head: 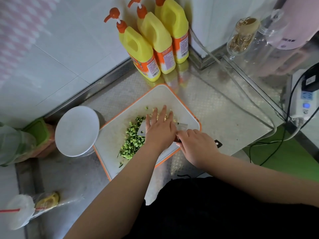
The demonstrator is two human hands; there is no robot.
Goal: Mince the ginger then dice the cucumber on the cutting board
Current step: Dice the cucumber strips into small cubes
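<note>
White cutting board edged orange, green cucumber dice, yellow bottles with orange pumps.

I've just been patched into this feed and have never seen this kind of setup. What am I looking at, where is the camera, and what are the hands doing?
There is no machine here: a person works bare-handed, filmed by a camera on their head looking down. On the steel counter lies a white cutting board with diced cucumber and pale minced ginger. The right hand grips the cleaver by its handle. The left hand lies flat, fingers straight, on the blade. Behind stand three yellow pump bottles; a white plate sits left of the board.
</note>
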